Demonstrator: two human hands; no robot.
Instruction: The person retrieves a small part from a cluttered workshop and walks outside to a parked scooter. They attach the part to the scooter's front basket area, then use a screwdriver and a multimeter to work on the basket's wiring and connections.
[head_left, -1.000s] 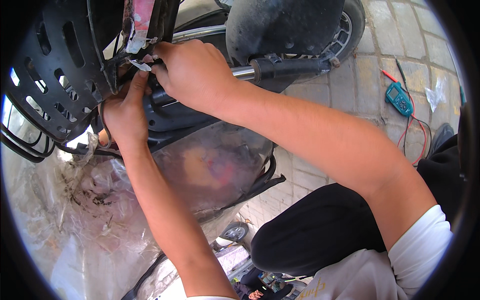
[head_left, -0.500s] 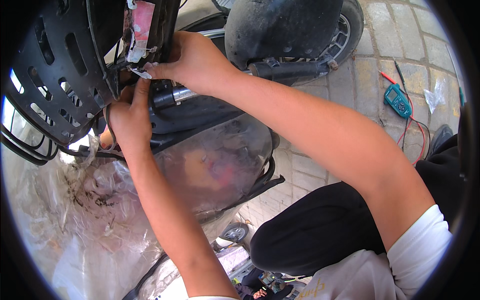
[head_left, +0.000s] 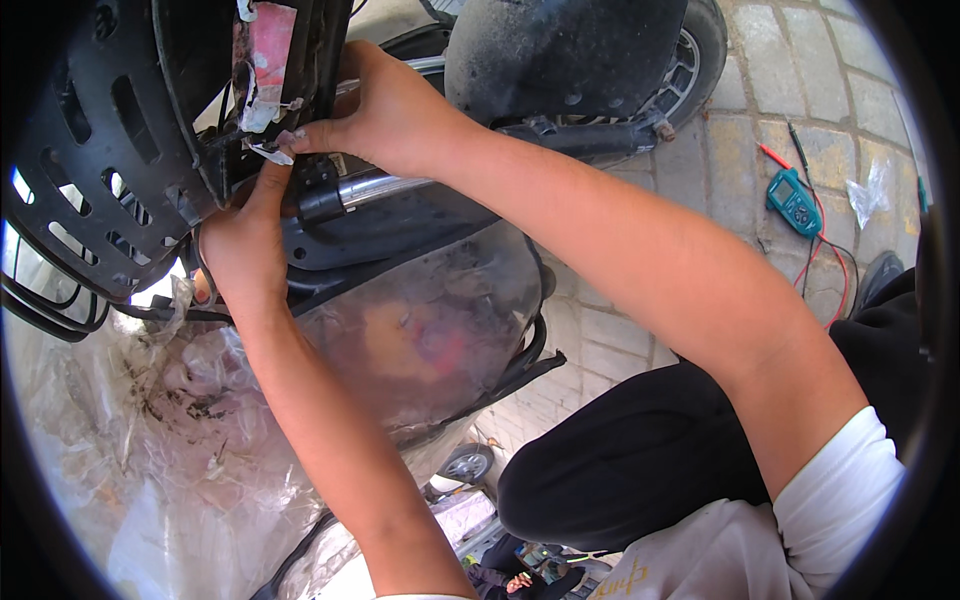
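Note:
Both my hands are at the lower end of a scooter's black front panel (head_left: 318, 60), which carries a torn pink and white sticker (head_left: 268, 62). My right hand (head_left: 395, 115) grips it from the right, thumb pressed by a peeling white scrap (head_left: 272, 152), its other fingers hidden behind the panel. Below it, my left hand (head_left: 245, 255) reaches up with its thumb against the same spot. Its fingers curl round the panel's underside, mostly out of sight. Just right of the hands runs a shiny fork tube (head_left: 375, 190).
A black slotted basket (head_left: 95, 160) fills the left. Clear plastic sheeting (head_left: 200, 450) hangs below it. The scooter's mudguard (head_left: 560, 60) and front wheel (head_left: 705, 60) are at the top. On the paving lie a teal multimeter (head_left: 795, 203) with red and black leads and a clear plastic bag (head_left: 870, 192).
The front panel and basket have shifted slightly left, and both hands have moved left with them. My grip looks the same.

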